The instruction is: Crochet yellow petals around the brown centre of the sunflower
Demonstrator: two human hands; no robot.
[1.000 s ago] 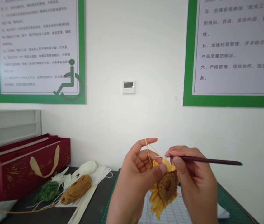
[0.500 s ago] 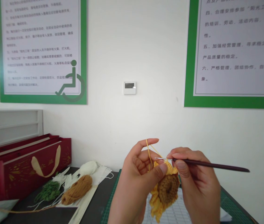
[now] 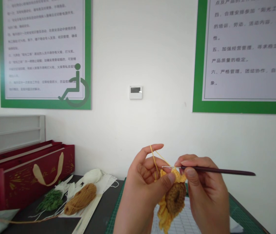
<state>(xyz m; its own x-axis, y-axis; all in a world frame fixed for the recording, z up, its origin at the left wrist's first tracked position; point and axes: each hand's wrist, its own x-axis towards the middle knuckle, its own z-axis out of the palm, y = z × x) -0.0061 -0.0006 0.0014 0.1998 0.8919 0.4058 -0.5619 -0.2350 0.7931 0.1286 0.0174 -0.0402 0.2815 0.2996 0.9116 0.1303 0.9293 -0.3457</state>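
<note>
Between thumb and fingers, my left hand (image 3: 145, 182) pinches a crocheted sunflower (image 3: 175, 198) with a brown centre and yellow petals. Yellow yarn (image 3: 154, 157) loops over its raised index finger and runs down to the petal edge. My right hand (image 3: 205, 188) grips a crochet hook (image 3: 218, 170) with a dark handle, held nearly level and pointing left. The hook's thin metal tip lies at the top of the yellow petals, beside the left fingers. Part of the flower is hidden behind the left thumb.
On the dark table (image 3: 103, 211) at left lie a brown yarn skein (image 3: 80, 199), green yarn (image 3: 50, 200) and white yarn (image 3: 92, 176). Dark red gift bags (image 3: 30, 175) stand behind. Gridded paper (image 3: 191, 217) and a green cutting mat (image 3: 245, 214) are under the hands.
The hook's handle end has swung slightly up and left. The flower has turned a little, and the left index finger with its yarn has shifted slightly left.
</note>
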